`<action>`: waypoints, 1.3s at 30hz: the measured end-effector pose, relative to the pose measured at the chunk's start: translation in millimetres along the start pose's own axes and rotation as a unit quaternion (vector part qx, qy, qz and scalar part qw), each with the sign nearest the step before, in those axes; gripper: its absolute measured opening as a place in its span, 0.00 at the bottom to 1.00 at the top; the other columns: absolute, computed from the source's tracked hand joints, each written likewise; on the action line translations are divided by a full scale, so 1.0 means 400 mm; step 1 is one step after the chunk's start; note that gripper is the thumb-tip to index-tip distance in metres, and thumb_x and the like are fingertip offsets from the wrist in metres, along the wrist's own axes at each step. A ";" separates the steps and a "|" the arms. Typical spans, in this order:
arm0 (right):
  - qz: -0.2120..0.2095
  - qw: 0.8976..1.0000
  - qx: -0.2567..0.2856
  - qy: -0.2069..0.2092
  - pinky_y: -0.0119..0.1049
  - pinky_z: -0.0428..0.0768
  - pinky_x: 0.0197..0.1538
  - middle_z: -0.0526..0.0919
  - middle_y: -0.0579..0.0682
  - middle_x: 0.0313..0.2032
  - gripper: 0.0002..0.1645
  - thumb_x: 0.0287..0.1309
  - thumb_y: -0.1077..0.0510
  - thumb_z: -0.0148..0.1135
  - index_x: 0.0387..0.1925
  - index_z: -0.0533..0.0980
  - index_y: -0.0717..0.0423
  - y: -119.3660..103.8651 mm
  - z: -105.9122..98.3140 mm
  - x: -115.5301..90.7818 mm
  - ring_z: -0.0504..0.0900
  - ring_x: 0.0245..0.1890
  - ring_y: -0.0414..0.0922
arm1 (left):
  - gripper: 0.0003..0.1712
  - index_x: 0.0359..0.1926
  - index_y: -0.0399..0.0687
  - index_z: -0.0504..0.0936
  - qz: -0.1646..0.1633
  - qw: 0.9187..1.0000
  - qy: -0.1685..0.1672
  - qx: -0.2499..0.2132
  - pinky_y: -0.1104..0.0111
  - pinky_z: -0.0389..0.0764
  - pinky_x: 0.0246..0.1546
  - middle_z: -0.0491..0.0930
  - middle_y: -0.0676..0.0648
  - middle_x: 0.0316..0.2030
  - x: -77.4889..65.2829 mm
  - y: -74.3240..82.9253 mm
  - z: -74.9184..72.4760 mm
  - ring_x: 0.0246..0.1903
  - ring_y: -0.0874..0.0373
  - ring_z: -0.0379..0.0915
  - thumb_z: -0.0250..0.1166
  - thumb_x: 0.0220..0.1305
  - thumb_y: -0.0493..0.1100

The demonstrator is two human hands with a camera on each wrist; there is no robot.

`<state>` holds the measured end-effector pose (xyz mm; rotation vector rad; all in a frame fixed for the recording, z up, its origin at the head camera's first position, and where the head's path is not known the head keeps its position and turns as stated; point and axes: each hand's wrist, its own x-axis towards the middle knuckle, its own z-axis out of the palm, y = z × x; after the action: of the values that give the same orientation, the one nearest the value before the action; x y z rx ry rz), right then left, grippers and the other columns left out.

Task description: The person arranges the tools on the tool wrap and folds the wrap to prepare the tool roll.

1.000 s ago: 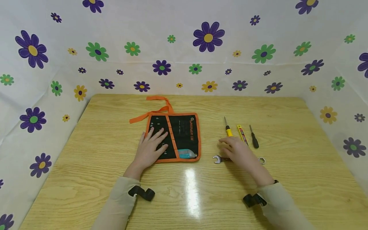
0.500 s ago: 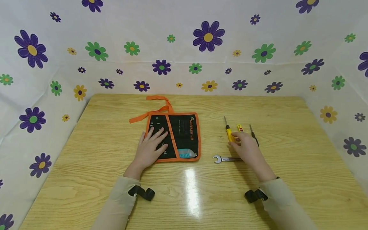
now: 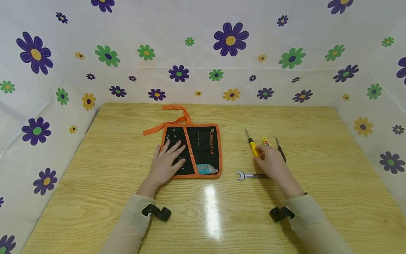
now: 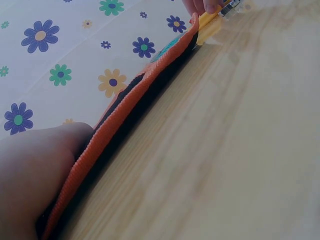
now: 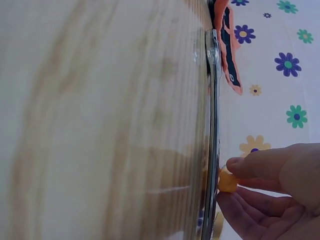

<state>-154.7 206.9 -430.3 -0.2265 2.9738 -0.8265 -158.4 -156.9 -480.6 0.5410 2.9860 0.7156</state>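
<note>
Head view: right hand (image 3: 272, 163) pinches yellow screwdriver (image 3: 253, 147); left hand (image 3: 164, 165) lies spread on pouch (image 3: 201, 144) reading "GREENER", "6", "8".

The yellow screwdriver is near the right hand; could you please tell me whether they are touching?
Touching: the right wrist view shows the right hand pinching the end of the yellow screwdriver between its digits.

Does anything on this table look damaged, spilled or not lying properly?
Nothing looks clearly damaged or spilled. The one slightly untidy detail is the orange straps: they trail untied and bent from the far edge of the pouch onto the table.
</note>
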 end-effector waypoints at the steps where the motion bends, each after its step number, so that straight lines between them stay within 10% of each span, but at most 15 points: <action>1: -0.002 1.000 -0.003 0.006 0.51 0.80 0.42 0.79 0.69 0.45 0.20 0.58 0.67 0.62 0.52 0.74 0.72 -0.001 0.000 -0.001 0.81 0.42 0.60 | 0.32 0.72 0.59 0.61 0.000 1.000 0.000 0.000 0.46 0.30 0.67 0.53 0.54 0.72 0.000 0.000 0.000 0.73 0.48 0.34 0.50 0.71 0.59; 39: -0.089 0.974 0.097 0.184 0.44 0.81 0.42 0.82 0.59 0.42 0.11 0.60 0.68 0.61 0.44 0.81 0.66 -0.068 -0.035 -0.036 0.83 0.39 0.53 | 0.32 0.72 0.59 0.60 -0.007 1.000 -0.009 0.005 0.47 0.30 0.67 0.52 0.54 0.72 -0.001 0.003 -0.005 0.73 0.49 0.32 0.49 0.71 0.60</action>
<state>-138.1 193.4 -404.2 -0.3720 3.2092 -1.3047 -157.8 -156.9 -478.4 0.5234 2.9759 0.6922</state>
